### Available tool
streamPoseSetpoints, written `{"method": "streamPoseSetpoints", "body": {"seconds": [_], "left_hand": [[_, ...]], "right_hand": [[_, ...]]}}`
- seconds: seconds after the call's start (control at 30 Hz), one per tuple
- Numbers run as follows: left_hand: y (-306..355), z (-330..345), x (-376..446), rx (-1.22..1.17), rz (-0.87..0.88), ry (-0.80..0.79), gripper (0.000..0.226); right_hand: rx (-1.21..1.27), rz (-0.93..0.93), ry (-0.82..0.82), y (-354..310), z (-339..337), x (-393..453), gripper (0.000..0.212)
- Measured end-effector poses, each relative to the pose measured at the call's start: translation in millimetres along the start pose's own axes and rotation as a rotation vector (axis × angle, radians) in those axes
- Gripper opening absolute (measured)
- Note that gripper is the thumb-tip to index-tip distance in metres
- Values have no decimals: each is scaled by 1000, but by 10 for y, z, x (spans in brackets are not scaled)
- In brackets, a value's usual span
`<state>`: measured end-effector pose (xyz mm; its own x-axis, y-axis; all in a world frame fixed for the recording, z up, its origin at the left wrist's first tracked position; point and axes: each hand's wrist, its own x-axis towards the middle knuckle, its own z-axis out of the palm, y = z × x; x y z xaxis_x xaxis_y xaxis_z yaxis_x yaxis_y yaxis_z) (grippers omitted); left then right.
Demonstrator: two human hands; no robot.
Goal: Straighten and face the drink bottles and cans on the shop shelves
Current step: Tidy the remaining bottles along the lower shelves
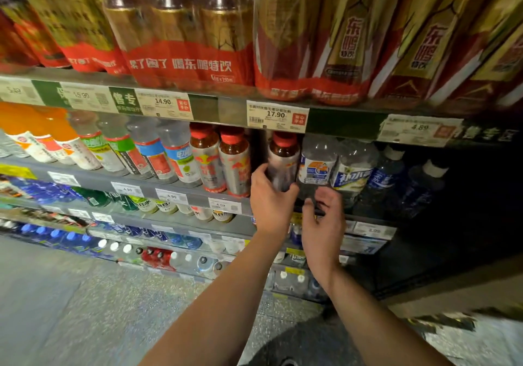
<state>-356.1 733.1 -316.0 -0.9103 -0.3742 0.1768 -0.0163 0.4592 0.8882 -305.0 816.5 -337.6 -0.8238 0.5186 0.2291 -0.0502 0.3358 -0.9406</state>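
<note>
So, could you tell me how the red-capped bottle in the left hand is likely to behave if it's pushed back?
The red-capped bottle looks tall and narrow, so it may tip. Its sleeve looks glossy, so the left hand may slip. It seems full, so probably heavy.

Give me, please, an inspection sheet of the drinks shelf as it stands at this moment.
Surface: grey shelf edge carries price tags, including the tag marked 17.90.
Job's things: red-capped brown bottle stands apart from two like bottles on its left; clear water bottle stands at its right.
Clutter: nothing seen.
Hands: left hand grips the brown bottle low down; right hand is loosely curled below the clear bottle, holding nothing.
Cables: nothing seen.
Surroundings: shrink-wrapped multipacks on the shelf above; more bottles on the lower shelves; speckled floor; the right end of the shelf is dark.
</note>
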Motion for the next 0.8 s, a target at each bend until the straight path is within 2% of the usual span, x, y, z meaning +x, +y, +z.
{"method": "streamPoseSetpoints", "body": {"seconds": [0.13, 0.27, 0.37, 0.53, 0.6, 0.7, 0.8], "left_hand": [[-66, -74, -96, 2, 15, 132, 68], [-95, -109, -136, 21, 49, 196, 63], [-63, -96, -149, 2, 41, 253, 61], [-74, -109, -180, -42, 48, 331, 61], [-27, -84, -268, -85, 122, 291, 52], [116, 59, -402, -138, 275, 58, 36], [239, 200, -364, -215, 163, -121, 49]], "right_hand": [[13, 5, -21, -33, -49, 4, 28], [26, -4, -17, -27, -125, 0, 25], [38, -20, 37, -35, -194, 18, 23], [21, -86, 158, 1, -387, 107, 31], [20, -57, 185, 28, -426, 155, 39], [42, 2, 166, 35, -412, 225, 52], [53, 44, 154, 37, -382, 254, 60]]}}
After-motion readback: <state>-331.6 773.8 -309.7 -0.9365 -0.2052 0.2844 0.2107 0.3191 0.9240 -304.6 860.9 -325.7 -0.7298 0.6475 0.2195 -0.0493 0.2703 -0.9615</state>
